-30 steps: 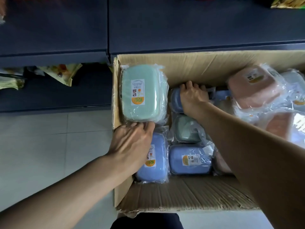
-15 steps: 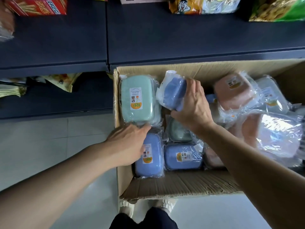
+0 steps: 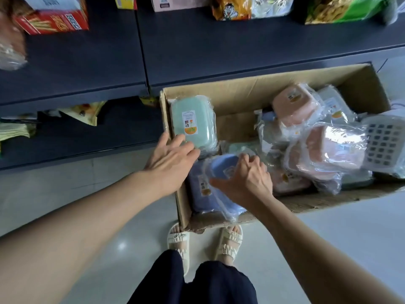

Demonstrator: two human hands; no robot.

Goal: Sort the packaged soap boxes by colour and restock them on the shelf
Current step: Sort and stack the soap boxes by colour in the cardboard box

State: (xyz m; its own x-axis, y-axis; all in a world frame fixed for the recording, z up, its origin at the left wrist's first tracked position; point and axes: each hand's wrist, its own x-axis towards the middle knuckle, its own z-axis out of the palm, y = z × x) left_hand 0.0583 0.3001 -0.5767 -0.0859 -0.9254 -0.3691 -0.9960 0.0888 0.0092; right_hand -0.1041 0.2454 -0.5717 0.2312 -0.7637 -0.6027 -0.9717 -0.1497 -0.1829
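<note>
Down in the cardboard box, right hand grips a wrapped blue soap box, left hand lies loose, fingers straight, by the green one.

Snack packs on the shelf cut off by the top edge. Label on the green box too small to read. Lower blue box partly hidden under the right hand. White basket clipped at the right edge.
</note>
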